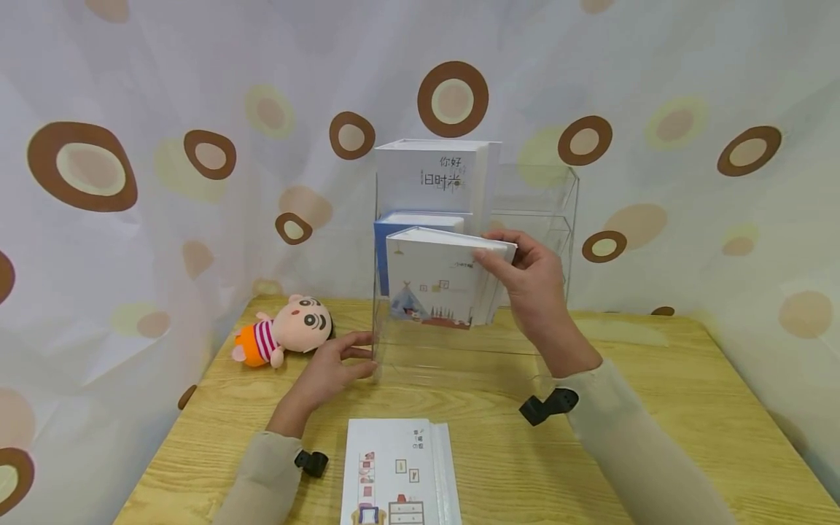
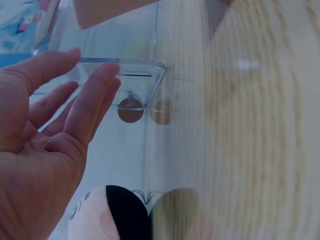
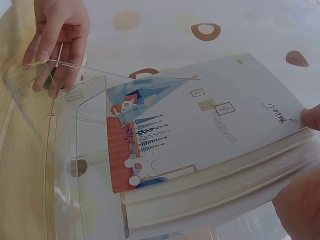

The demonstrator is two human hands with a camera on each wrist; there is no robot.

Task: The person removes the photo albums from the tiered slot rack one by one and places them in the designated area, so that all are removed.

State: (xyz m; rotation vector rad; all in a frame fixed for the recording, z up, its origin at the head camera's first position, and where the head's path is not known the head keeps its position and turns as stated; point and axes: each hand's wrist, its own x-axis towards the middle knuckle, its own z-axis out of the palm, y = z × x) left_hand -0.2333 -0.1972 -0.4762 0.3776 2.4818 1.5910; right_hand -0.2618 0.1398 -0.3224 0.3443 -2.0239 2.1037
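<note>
At the near edge of the tabletop a white book lies flat, its cover printed with small furniture pictures. Beyond it, the left hand rests with straight, relaxed fingers touching the near left corner of a clear acrylic rack, gripping nothing. To its left, near the left edge, a plush doll in an orange striped top lies on its side. Further in, the right hand pinches the top right corner of an illustrated book, thumb on the cover, holding it tilted in the rack's front compartment. Behind it stand a blue book and, in the rearmost tier, a taller white book. A spotted curtain hangs beyond the far edge.
</note>
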